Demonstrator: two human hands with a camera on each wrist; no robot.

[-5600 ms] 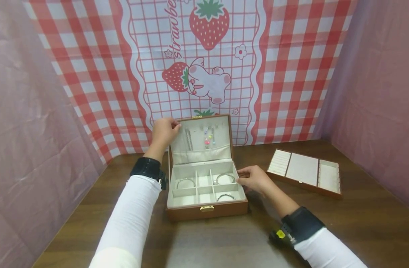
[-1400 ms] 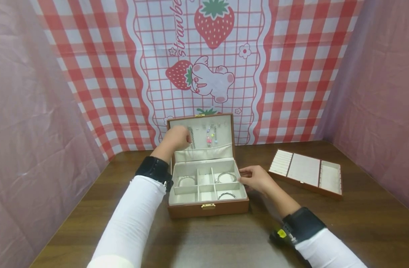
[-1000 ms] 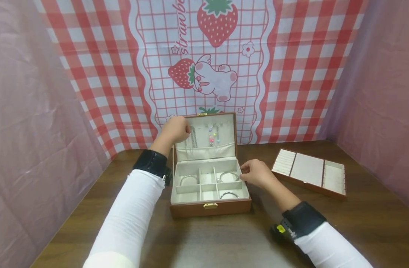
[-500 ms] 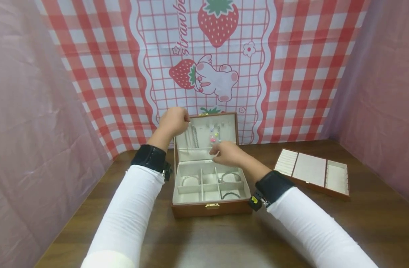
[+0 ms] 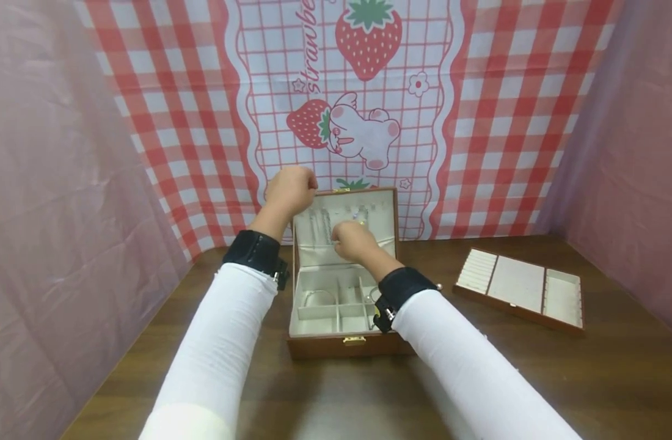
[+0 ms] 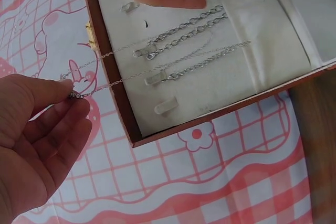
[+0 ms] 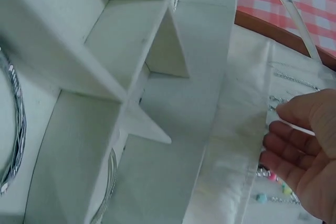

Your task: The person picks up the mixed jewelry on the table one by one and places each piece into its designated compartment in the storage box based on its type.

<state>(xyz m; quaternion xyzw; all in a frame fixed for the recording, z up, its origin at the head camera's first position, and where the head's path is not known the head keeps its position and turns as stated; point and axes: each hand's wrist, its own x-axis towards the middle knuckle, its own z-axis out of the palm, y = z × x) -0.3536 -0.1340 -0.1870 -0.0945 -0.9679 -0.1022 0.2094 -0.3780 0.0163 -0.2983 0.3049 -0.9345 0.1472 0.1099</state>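
A brown jewelry box stands with its lid raised, showing a cream lining and divided compartments. My left hand is at the lid's upper left corner. In the left wrist view, its thumb and finger pinch the end of a thin silver necklace, whose strands stretch over the lid's edge onto the lining. Thicker silver chains hang beside it from clear tabs. My right hand hovers before the lid, fingers loosely bent and a gap beside the thumb. A colourful beaded bracelet lies partly behind it.
Silver bracelets, one of them twisted, lie in the box's compartments. To the right on the wooden table is a brown tray with ring rolls and two sections. A strawberry-print cloth hangs close behind the lid.
My left hand has risen from in front of the lining to the lid's top corner, drawing the necklace up. My right hand has left the box's right edge and moved up-left before the lid.
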